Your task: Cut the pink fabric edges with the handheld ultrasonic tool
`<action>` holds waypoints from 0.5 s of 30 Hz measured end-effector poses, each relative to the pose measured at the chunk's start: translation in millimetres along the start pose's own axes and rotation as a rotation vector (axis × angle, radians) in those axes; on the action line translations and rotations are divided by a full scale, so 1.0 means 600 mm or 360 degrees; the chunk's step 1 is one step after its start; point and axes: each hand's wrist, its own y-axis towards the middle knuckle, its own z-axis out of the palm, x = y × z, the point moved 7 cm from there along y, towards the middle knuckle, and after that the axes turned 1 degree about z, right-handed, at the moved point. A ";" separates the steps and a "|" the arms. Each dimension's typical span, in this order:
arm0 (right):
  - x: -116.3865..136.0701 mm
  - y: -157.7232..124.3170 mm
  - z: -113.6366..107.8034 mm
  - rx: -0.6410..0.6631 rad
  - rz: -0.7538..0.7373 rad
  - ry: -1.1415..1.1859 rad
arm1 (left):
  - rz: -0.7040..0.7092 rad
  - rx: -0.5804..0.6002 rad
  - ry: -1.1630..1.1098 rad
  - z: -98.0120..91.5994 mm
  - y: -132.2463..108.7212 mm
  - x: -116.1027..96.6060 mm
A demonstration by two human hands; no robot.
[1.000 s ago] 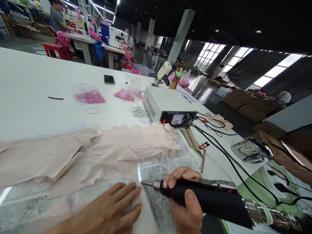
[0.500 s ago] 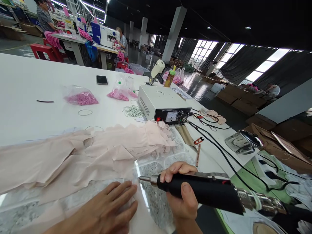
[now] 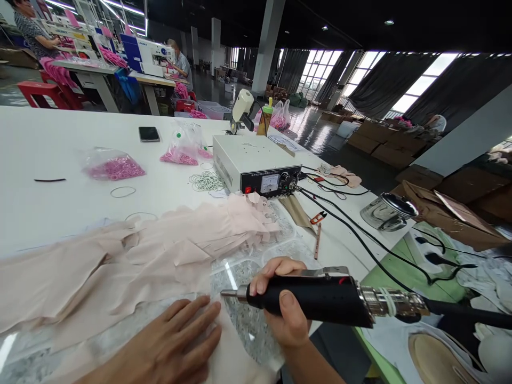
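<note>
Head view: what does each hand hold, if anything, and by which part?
The right hand grips the black cylindrical, metal-tipped tool by its body's front end. The left hand rests on pale pink fabric, gripping nothing visible.

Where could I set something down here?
Left of the phone, beyond the dark strip, the table looks bare; also between strip and cloth. Crowded: by the left hand, the right hand with its tool, and the box, amid bands and cables.

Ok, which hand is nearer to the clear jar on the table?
Right. The right hand, gripping the black tool, is below and left of the clear jar in the view; the left hand, flat on pale pink fabric, is farther left.
</note>
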 end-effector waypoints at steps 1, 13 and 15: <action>0.001 0.001 0.000 -0.0005 -0.0004 0.0002 | 0.0001 0.0005 -0.0011 -0.001 0.000 -0.001; 0.000 0.005 0.000 -0.0020 0.0042 -0.0024 | 0.0022 -0.0006 -0.0065 0.002 -0.002 0.000; -0.001 0.005 -0.001 -0.0037 0.0037 -0.0039 | 0.0045 -0.0006 -0.0058 0.002 -0.001 -0.001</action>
